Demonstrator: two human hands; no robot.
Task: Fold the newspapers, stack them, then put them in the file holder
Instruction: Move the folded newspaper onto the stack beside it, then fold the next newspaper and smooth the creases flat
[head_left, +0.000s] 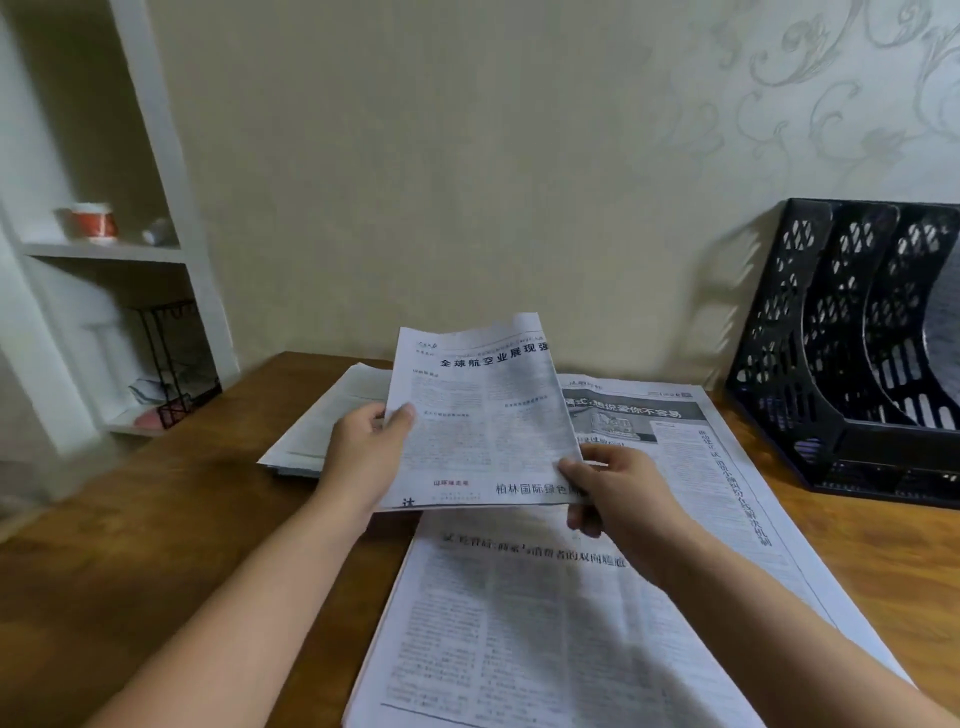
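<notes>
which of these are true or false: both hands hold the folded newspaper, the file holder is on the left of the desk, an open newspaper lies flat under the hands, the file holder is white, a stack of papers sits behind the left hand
1. Both hands hold the folded newspaper. True: the left hand grips its left edge and the right hand its lower right corner.
2. The file holder is on the left of the desk. False: it stands at the right, against the wall.
3. An open newspaper lies flat under the hands. True.
4. The file holder is white. False: it is black, with perforated dividers.
5. A stack of papers sits behind the left hand. True: it lies on the wooden desk.
</notes>
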